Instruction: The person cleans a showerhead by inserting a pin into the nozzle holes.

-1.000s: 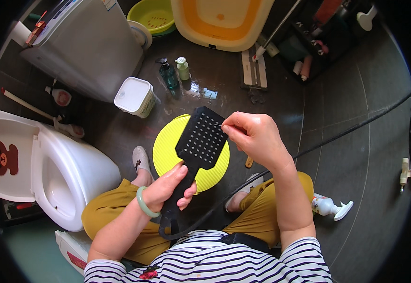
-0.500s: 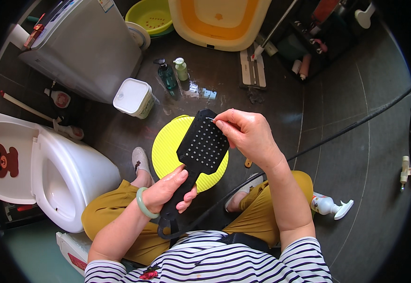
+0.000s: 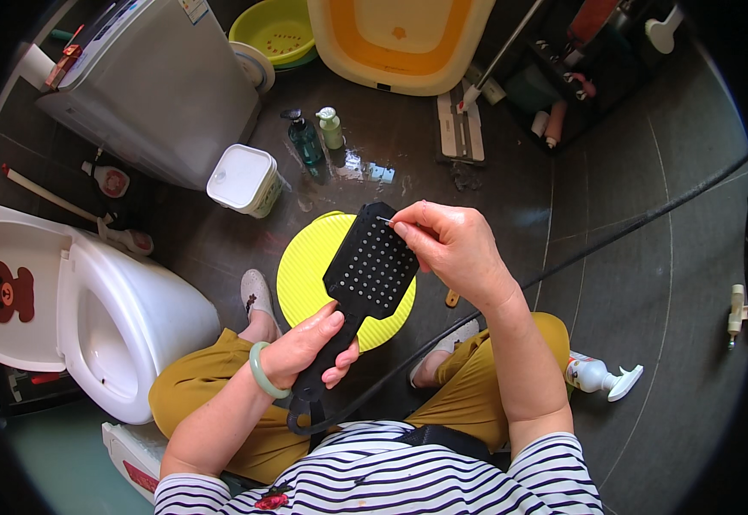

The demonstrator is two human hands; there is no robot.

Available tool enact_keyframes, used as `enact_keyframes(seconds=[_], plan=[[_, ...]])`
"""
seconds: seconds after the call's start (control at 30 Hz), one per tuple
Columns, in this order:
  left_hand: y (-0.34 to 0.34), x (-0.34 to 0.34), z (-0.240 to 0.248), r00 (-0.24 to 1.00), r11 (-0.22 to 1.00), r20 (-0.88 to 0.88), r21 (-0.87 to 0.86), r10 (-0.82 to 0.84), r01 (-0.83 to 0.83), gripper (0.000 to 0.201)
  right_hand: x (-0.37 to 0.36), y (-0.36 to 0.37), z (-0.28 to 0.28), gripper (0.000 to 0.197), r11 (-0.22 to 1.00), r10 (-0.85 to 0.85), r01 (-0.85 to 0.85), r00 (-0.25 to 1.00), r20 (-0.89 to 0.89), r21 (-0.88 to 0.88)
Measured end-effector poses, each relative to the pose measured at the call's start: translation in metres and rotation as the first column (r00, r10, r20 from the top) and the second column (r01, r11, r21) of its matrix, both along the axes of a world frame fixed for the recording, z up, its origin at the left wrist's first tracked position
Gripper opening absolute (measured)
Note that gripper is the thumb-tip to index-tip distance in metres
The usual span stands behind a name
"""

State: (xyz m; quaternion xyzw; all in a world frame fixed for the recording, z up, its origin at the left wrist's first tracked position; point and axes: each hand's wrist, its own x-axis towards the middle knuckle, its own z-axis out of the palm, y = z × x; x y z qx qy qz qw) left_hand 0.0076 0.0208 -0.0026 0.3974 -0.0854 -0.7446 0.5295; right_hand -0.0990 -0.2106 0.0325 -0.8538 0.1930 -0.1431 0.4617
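A black handheld shower head (image 3: 372,262) with a flat squarish face and rows of pale nozzle dots is tilted face up in front of me. My left hand (image 3: 305,343) is wrapped round its handle, and a black hose (image 3: 352,412) runs from the handle's lower end. Between the thumb and forefinger of my right hand (image 3: 449,247) is a thin, pale, needle-like pin (image 3: 384,220). Its tip meets the nozzle face near the upper edge. Behind the shower head is a round yellow ribbed top (image 3: 303,270), partly hidden.
The hose crosses toward the right wall. A white toilet (image 3: 164,300) stands at left, a lidded white tub (image 3: 241,176) and two pump bottles (image 3: 305,142) ahead. A spray bottle (image 3: 593,374) lies beside my right knee. Farther off are a flat mop (image 3: 460,129) and an orange-white basin (image 3: 400,47).
The pin and my right fingertips have shifted very slightly at the nozzle face. My left hand keeps its hold on the handle, with hardly any movement.
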Motion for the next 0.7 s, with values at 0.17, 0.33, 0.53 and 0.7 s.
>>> enact_keyframes(seconds=[0.17, 0.33, 0.53, 0.7], plan=[[0.0001, -0.0001, 0.0003, 1.000, 1.000, 0.025, 0.014, -0.005, 0.005, 0.038, -0.0002, -0.0003, -0.0008, 0.013, 0.999, 0.003, -0.002, 1.000, 0.009, -0.045], [-0.0004, -0.0004, 0.0021, 0.999, 1.000, 0.035, 0.026, -0.007, 0.007, 0.039, -0.0003, 0.0003, 0.0001, 0.013, 0.998, 0.000, 0.001, 1.000, 0.004, -0.064], [-0.0001, 0.0002, 0.0005, 0.999, 1.000, 0.029, 0.023, -0.014, 0.014, 0.039, -0.0011, -0.0004, 0.0010, 0.013, 0.999, 0.005, -0.005, 1.000, -0.005, -0.037], [0.0013, 0.0014, -0.0019, 1.000, 1.000, 0.008, 0.001, -0.027, 0.027, 0.038, -0.0014, -0.0004, 0.0032, 0.014, 0.999, 0.011, -0.009, 0.999, -0.030, 0.044]])
